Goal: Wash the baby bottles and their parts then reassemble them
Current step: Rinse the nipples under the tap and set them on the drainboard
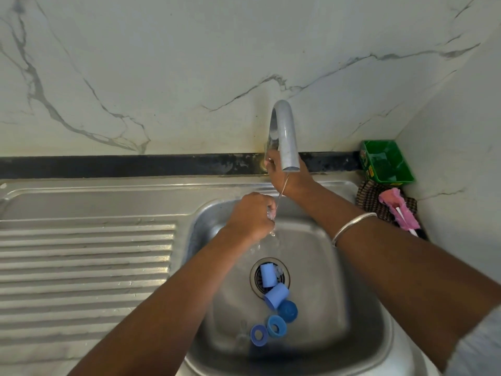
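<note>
drainboard [86, 251] on the left, ribbed steel, wet streaks on it. marble wall [162, 63] behind, black strip [108, 166] along its base

left hand [250, 215] over the back-left part of the sink basin [339, 280], fingers curled round a small clear part [271, 213] held in the water stream [282, 191]. part is transparent and blurred by the water, can't tell which piece it is. water runs off below the hand toward the drain [269, 278]

tap [284, 137] is a grey gooseneck, spout pointing down, thin stream out of it. right hand [287, 172] is up behind the spout at the tap base, fingers wrapped around something there, looks like the tap handle but the spout hides most of it, so what exactly it grips i can't tell. silver bangle [352, 226] on the right forearm

bottle parts in the basin: light blue cap [267, 275] lying on the drain grate, a small clear piece just beside it on the grate. second light blue cap [276, 295] on its side touching the drain edge. dark blue dome cap [288, 310] just below that. two blue collar rings [276, 325] and [259, 335] side by side nearer the front, holes visible. a faint clear piece left of the rings, too transparent to identify

right of the sink: green tray [387, 162] in the corner, tilted against the wall. below it a striped brown cloth [371, 199] with a pink bottle brush [398, 210] lying on top
</note>
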The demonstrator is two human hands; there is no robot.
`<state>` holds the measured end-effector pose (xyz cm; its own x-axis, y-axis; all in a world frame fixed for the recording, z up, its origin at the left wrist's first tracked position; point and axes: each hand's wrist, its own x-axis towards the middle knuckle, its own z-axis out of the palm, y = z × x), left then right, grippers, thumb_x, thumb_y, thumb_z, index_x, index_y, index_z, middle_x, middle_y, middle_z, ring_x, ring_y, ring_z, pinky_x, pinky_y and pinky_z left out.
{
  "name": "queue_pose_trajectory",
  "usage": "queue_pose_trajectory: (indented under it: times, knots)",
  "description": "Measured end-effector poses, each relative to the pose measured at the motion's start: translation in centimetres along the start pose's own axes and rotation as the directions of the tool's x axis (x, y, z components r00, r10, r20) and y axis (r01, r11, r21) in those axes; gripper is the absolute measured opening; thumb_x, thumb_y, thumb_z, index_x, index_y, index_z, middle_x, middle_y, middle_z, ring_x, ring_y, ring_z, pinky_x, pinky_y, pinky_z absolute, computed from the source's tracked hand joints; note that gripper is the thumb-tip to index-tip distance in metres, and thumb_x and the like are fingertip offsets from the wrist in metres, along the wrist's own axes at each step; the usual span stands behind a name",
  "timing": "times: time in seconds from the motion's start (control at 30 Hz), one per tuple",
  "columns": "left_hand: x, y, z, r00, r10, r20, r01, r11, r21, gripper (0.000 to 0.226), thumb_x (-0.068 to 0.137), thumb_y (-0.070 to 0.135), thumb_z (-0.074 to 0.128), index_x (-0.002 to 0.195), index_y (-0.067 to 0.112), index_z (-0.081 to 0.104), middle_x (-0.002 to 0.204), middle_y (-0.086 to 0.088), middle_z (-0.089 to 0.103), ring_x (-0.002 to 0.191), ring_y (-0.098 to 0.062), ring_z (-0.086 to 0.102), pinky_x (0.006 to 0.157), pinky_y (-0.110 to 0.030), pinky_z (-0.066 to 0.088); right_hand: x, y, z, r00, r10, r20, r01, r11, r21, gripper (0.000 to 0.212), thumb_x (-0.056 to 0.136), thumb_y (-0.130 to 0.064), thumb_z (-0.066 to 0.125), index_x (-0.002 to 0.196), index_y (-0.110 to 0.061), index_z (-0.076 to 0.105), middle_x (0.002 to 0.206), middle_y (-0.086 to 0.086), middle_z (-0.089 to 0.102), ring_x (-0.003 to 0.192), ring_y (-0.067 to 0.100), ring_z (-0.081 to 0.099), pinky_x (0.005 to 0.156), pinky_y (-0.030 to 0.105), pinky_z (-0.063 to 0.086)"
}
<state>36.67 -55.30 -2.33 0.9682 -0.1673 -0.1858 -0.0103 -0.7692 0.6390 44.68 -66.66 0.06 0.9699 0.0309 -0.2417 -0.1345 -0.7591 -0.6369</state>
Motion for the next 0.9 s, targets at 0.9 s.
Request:
queue_pose_trajectory:
  times: [0.9]
  knots:
    - [-9.1,-1.1,5.4,0.867,-0.484,0.115,0.49,0.79,-0.369,0.03,0.085,0.02,0.069,0.075,-0.008,0.067,0.07,-0.017,0.069,0.068,-0.025,0.068,0.066,-0.027,0.054,-17.4,10.6,2.2,0.982,0.177,0.068,-0.171,0.981,-0.089,0.032,0.094,-0.043,0.052,0.126,-0.037,0.055,0.102,-0.001,0.071,0.094,0.021,0.067,0.086,0.037,0.054]
